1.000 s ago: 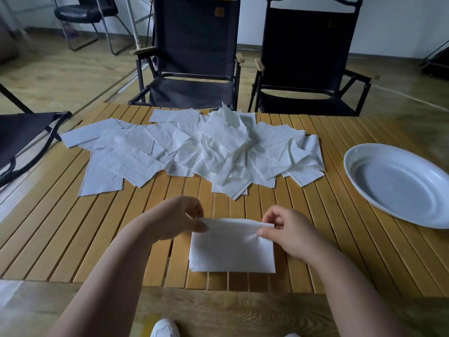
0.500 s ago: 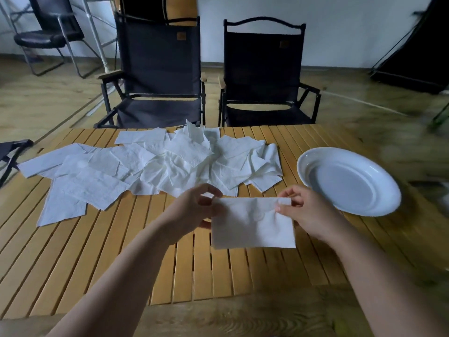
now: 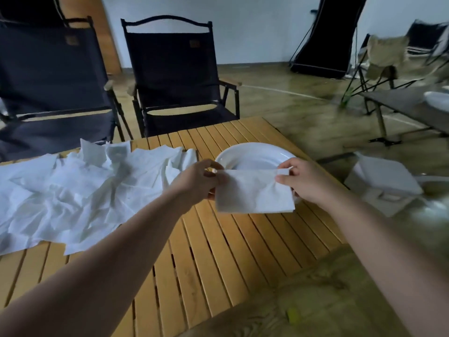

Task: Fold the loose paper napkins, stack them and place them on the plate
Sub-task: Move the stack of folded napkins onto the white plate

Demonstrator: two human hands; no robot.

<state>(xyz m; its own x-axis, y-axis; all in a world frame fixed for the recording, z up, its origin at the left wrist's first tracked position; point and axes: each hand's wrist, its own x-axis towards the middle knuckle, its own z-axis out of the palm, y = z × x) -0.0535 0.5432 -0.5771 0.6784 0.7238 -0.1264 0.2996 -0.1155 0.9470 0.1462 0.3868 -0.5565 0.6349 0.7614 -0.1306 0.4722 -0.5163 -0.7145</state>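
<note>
A folded napkin (image 3: 254, 190) is pinched at its upper corners by the left hand (image 3: 196, 181) and the right hand (image 3: 303, 182), in front of the plate (image 3: 252, 154).

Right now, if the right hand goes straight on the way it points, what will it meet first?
The right hand points left along the folded napkin it pinches, so it would probably meet the left hand at the other corner first. The plate appears to lie below that line, though depth is unclear.
</note>
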